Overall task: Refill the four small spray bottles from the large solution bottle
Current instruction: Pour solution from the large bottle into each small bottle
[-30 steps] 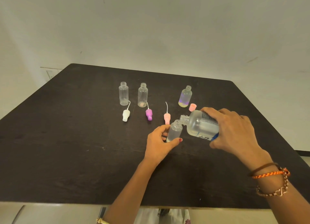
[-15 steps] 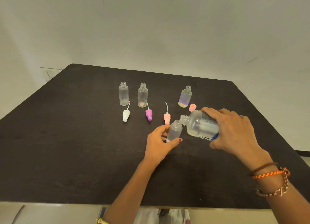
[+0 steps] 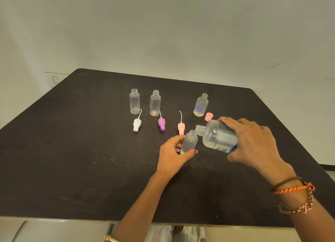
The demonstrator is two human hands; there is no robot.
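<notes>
My right hand wraps the large bottle around its labelled body, tipped nearly flat above the bench, its long axis running left to right and its open neck aimed left and slightly down at the mouth of a small bottle. My left hand pinches that small bottle between thumb and fingers, low on its sides; it stands nearly upright, leaning a little toward the spout. Both look like light, smooth clear plastic, probably slippery if wet, and the little one would tip easily unheld. Three more small bottles stand uncapped behind, their spray tops lying beside them.
</notes>
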